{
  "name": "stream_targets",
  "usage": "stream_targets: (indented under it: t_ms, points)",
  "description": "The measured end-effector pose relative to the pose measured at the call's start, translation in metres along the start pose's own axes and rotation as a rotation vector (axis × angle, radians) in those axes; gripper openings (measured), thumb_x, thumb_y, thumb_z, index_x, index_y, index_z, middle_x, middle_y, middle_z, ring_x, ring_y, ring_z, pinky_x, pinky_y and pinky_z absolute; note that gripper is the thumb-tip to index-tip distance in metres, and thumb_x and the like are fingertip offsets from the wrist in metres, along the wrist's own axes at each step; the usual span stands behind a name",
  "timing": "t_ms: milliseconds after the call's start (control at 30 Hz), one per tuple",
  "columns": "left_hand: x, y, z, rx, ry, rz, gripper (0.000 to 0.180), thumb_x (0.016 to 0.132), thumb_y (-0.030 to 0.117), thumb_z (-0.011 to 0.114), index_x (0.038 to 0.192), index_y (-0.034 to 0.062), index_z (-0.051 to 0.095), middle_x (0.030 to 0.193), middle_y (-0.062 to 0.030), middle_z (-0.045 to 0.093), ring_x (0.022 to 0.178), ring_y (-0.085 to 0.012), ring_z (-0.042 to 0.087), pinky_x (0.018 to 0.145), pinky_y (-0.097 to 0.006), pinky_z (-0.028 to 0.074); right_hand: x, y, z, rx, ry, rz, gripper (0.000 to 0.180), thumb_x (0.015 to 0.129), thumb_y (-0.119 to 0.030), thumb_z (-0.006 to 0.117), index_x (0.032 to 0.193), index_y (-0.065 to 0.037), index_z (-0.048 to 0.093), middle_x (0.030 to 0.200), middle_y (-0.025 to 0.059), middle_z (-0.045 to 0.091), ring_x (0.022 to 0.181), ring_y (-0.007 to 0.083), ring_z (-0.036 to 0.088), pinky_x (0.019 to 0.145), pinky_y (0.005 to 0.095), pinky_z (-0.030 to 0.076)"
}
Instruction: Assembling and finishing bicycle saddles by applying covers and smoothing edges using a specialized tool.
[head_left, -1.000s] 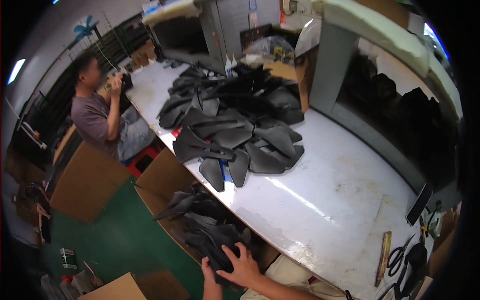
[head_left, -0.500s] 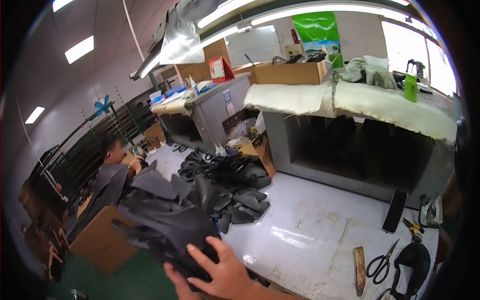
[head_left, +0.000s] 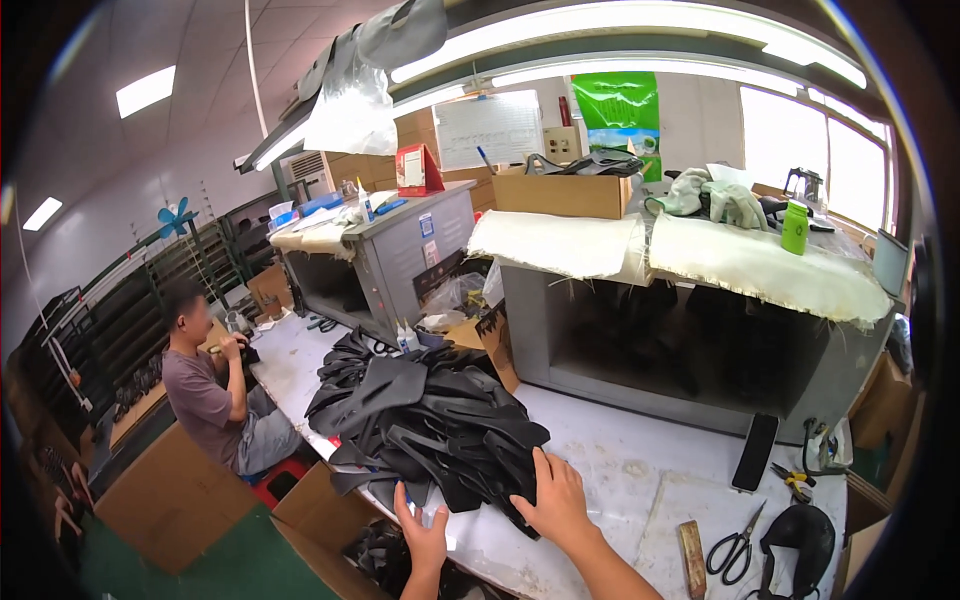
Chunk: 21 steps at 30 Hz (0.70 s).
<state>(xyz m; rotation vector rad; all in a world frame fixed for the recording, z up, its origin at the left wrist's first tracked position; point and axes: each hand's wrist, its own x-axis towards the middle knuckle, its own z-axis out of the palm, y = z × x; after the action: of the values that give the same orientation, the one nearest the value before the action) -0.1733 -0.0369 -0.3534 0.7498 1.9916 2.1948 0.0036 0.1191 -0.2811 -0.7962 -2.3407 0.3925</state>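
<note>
A heap of black, flat, curved cut pieces [head_left: 430,410] lies on the white workbench in front of me; their material is hard to tell. My right hand [head_left: 560,505] is at the heap's right end, thumb and fingers spread and touching the outer pieces. At the near edge of the heap is my left hand [head_left: 425,540], palm turned inward, fingers apart, with nothing held in it. To the right of my hands lie black-handled scissors [head_left: 736,545], a worn wooden-looking bar [head_left: 692,560] and a black strap-like curved piece [head_left: 800,540].
A dark phone [head_left: 755,452] and yellow-handled pliers [head_left: 795,482] lie at the right. Behind stands a grey open-fronted cabinet [head_left: 545,335]. An open cardboard box [head_left: 320,520] with black pieces sits below the bench's edge. A co-worker [head_left: 205,375] sits at the left.
The black pieces that were lifted in a bundle at the left now rest on the bench in one heap. My left hand has come into view; my right hand has moved rightward and up.
</note>
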Motion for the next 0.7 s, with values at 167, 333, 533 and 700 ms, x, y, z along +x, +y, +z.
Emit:
stream_targets:
  t_ms: [167, 333, 533, 700]
  points:
    - [0.014, 0.024, 0.017, 0.369, 0.053, 0.473, 0.090, 0.082, 0.010, 0.075, 0.157, 0.0014, 0.026, 0.162, -0.0275, 0.021, 0.151, -0.0418, 0.025, 0.120, -0.054, 0.024, 0.007, 0.001, 0.006, -0.016, 0.050, -0.030, 0.075, 0.074, -0.019, 0.077, 0.138, 0.006, 0.048, 0.123, 0.0230, 0.059, 0.117, 0.0405, 0.056, 0.105, 0.0502, 0.040]
    - [0.061, 0.080, 0.062, 0.660, -0.357, 0.868, 0.050, 0.083, 0.020, 0.072, 0.132, 0.0104, 0.064, 0.143, -0.0164, 0.054, 0.136, -0.0381, 0.048, 0.113, -0.059, 0.034, 0.031, -0.015, -0.002, -0.005, 0.140, -0.071, 0.066, 0.069, -0.015, 0.075, 0.129, 0.002, 0.051, 0.106, 0.0207, 0.063, 0.100, 0.0390, 0.060, 0.092, 0.0475, 0.046]
    - [0.085, 0.052, 0.073, 0.888, -0.276, 0.962, 0.050, 0.084, 0.015, 0.067, 0.134, 0.0110, 0.065, 0.141, -0.0153, 0.058, 0.134, -0.0365, 0.050, 0.107, -0.053, 0.040, 0.003, -0.009, -0.033, -0.157, 0.148, 0.004, 0.055, 0.075, -0.013, 0.071, 0.126, 0.000, 0.057, 0.101, 0.0180, 0.061, 0.092, 0.0372, 0.058, 0.083, 0.0467, 0.050]
    - [0.086, 0.066, 0.091, 1.016, -0.291, 0.873, 0.051, 0.090, 0.017, 0.062, 0.141, 0.0127, 0.059, 0.150, -0.0146, 0.050, 0.143, -0.0392, 0.040, 0.116, -0.065, 0.026, -0.093, 0.019, -0.111, 0.104, 0.447, 0.282, 0.039, 0.081, -0.008, 0.069, 0.118, 0.003, 0.066, 0.105, 0.0196, 0.062, 0.094, 0.0382, 0.061, 0.085, 0.0465, 0.049]
